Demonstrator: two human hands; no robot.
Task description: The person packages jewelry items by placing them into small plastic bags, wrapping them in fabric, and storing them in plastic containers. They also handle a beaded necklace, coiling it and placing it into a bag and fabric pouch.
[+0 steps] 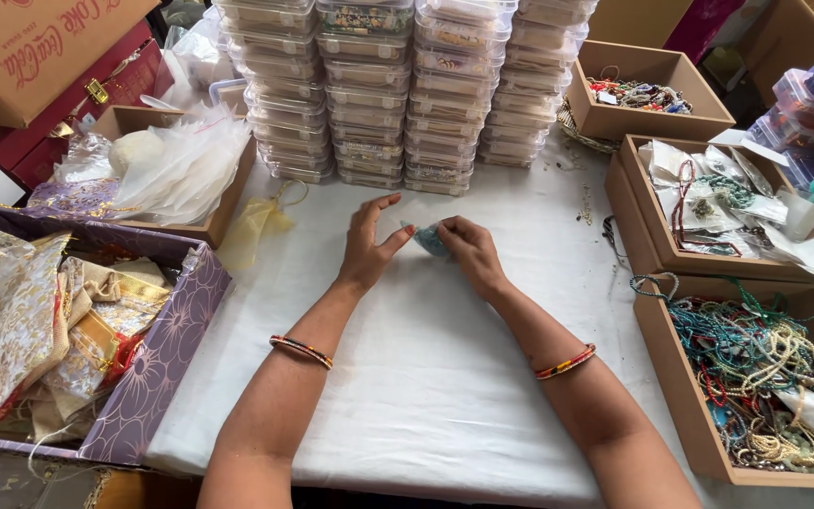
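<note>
Both hands pinch the little teal bead bundle (pixel 429 239): right hand (pixel 472 254) fingers clamped on it, left hand (pixel 366 253) thumb touching, other fingers spread. Best kept low over the white counter (pixel 445 377) so no beads stray.

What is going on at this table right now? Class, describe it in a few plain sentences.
A person sits at a table covered in white cloth. Both hands hold a small teal pouch between them: the right hand grips it, and the left hand touches it with thumb and fingertips. Behind stand stacks of clear plastic boxes. To the right are cardboard trays of bead necklaces; to the left, a purple box of gold fabric bags.
</note>
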